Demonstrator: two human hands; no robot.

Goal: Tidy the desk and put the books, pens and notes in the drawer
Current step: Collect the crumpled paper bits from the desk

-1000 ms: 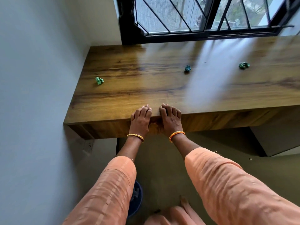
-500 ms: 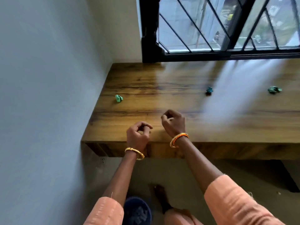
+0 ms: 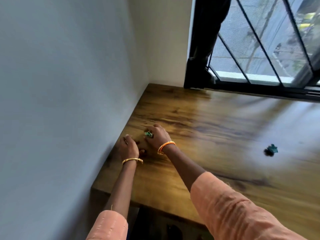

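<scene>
Looks like you're nearly done: your right hand (image 3: 156,135) is pinching a crumpled green paper scrap (image 3: 148,134) at the wooden desk (image 3: 216,153)'s 9 o'clock edge, left hand (image 3: 129,147) resting loosely curled beside it. Another dark teal crumpled scrap (image 3: 271,150) waits at 3 o'clock.

A small crumpled green paper wad (image 3: 148,134) is mostly hidden under the curled fingers of the right hand (image 3: 158,136). A second dark teal crumpled scrap (image 3: 271,149) is motion-blurred, its shape unclear. The brown wooden desk (image 3: 216,153) runs off the right edge.
</scene>
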